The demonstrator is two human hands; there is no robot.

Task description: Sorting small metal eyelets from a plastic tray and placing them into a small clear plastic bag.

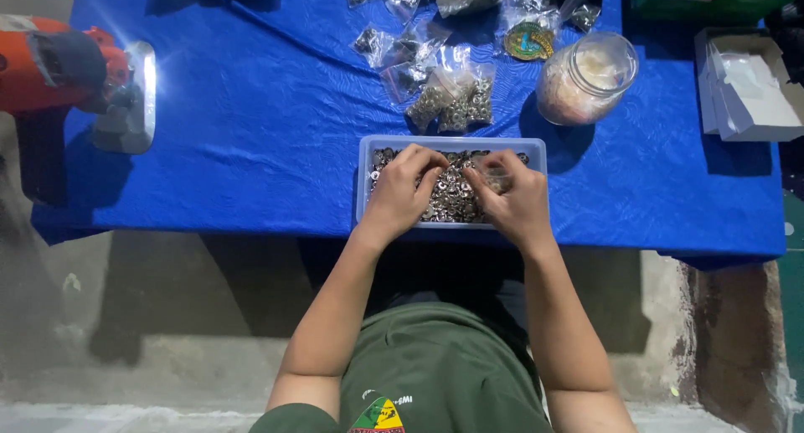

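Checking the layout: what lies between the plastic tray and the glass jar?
Only bare blue cloth separates tray and jar; small bags lie left, in the head view.

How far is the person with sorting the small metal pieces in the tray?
Done: several small clear bags already filled with metal pieces lie on the blue cloth behind the tray. In hand: the left hand and right hand both pick among the pieces in the clear plastic tray; what each grip holds is hidden. Left: the tray is full of loose pieces.
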